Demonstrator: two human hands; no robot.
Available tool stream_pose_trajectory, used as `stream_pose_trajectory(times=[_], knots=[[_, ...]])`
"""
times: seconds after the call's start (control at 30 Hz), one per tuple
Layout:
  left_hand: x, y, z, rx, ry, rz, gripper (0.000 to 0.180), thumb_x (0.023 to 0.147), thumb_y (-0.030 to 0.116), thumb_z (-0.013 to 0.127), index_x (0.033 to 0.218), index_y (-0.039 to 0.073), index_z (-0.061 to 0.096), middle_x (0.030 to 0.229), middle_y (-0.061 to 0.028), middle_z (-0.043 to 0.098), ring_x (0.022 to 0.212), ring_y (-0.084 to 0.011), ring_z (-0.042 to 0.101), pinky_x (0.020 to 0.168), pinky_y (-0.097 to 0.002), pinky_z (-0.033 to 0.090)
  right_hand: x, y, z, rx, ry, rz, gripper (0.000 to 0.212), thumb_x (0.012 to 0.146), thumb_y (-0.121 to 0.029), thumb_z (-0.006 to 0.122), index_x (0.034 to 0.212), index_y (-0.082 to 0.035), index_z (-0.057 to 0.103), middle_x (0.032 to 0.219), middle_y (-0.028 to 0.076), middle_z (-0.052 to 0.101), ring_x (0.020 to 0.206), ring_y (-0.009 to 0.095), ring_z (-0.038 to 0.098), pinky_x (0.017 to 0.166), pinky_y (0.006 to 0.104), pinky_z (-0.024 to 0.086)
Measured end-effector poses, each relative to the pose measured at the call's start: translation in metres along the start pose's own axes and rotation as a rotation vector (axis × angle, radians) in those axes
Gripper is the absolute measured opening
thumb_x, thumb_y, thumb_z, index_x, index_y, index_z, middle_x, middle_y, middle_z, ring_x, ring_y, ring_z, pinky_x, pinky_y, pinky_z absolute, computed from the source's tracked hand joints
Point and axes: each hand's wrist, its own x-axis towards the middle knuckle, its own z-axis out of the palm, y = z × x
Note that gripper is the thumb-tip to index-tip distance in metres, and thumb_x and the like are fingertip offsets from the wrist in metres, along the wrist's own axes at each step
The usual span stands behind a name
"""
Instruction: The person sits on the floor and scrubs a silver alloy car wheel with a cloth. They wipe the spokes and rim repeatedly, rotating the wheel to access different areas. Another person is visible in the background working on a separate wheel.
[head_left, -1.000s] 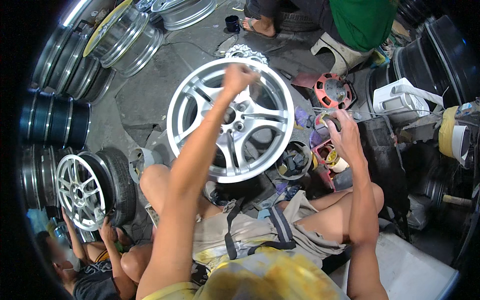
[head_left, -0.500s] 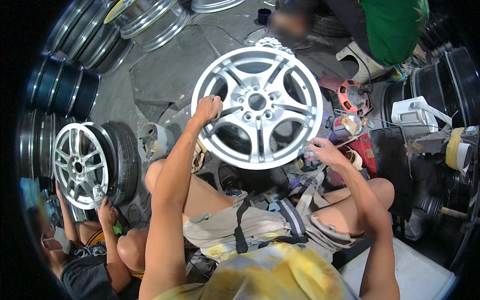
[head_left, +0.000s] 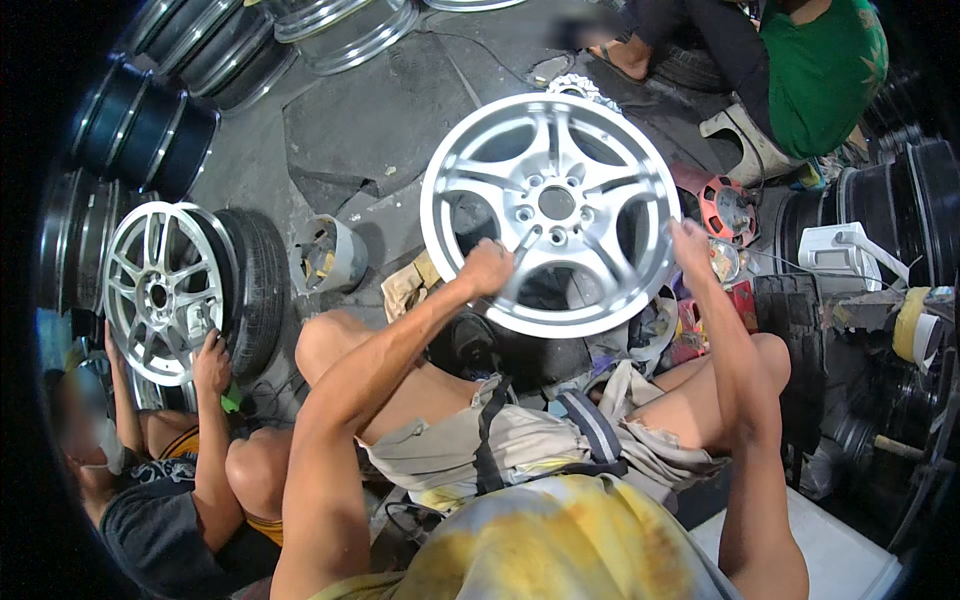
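Observation:
A silver alloy wheel rim [head_left: 558, 232] with double spokes lies tilted in front of me, its face up toward me. My left hand [head_left: 488, 268] is closed around a spoke at the lower left, near the rim's edge. At the right edge my right hand [head_left: 691, 246] grips the outer lip, its fingers slightly blurred and partly hidden. Whether a small item also sits in its fingers cannot be made out. Below the wheel rim are my bent knees.
On the left another person holds a silver wheel rim [head_left: 158, 290] beside a tyre [head_left: 248, 290]. A grey bucket [head_left: 345, 255] stands between us. Dark stacked rims [head_left: 140, 125] line the left. A red round machine [head_left: 727, 210] and a white box-shaped device [head_left: 838, 252] are at right.
The wheel rim has turned counterclockwise and shifted right in view. My left hand has moved down and right with its spoke, while my right hand has moved up along the edge.

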Motion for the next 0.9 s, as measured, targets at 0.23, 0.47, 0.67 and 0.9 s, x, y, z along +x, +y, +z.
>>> stream_pose_trajectory(times=[0.23, 0.47, 0.67, 0.9], knots=[[-0.031, 0.021, 0.004, 0.139, -0.068, 0.143, 0.023, 0.081, 0.008, 0.054, 0.095, -0.008, 0.063, 0.104, -0.0325, 0.064, 0.103, -0.0473, 0.061, 0.091, -0.0502, 0.049, 0.030, -0.005, 0.000, -0.182, 0.302, -0.559, 0.033, 0.087, -0.028, 0.062, 0.103, 0.001, 0.070, 0.085, 0.015, 0.067, 0.085, 0.027, 0.063, 0.081, 0.0371, 0.048], [-0.097, 0.048, -0.114, -0.009, 0.253, 0.210, 0.031, 0.090, 0.027, 0.061, 0.093, -0.004, 0.064, 0.090, -0.0222, 0.062, 0.082, -0.0332, 0.062, 0.078, -0.0423, 0.049, -0.018, 0.041, -0.037, -0.335, -0.155, -0.244, 0.035, 0.080, -0.016, 0.067, 0.113, -0.006, 0.067, 0.096, 0.020, 0.070, 0.087, 0.028, 0.068, 0.082, 0.0388, 0.052], [-0.075, 0.072, -0.123, -0.154, 0.502, 0.110, 0.055, 0.090, 0.041, 0.067, 0.060, -0.004, 0.058, 0.050, -0.0051, 0.044, 0.051, -0.0120, 0.039, 0.049, -0.0340, 0.035, -0.083, 0.112, 0.005, -0.506, -0.291, -0.277, 0.017, 0.083, -0.015, 0.065, 0.097, -0.008, 0.070, 0.084, 0.015, 0.070, 0.081, 0.032, 0.069, 0.074, 0.0415, 0.053], [-0.047, 0.104, -0.115, -0.155, 0.524, 0.288, 0.049, 0.089, 0.036, 0.066, 0.066, -0.007, 0.062, 0.050, -0.0124, 0.050, 0.049, -0.0182, 0.044, 0.051, -0.0379, 0.038, -0.097, 0.144, 0.089, -0.800, -0.066, -0.226, 0.034, 0.084, -0.026, 0.072, 0.103, 0.001, 0.064, 0.120, 0.024, 0.056, 0.109, 0.039, 0.058, 0.093, 0.0449, 0.051]])
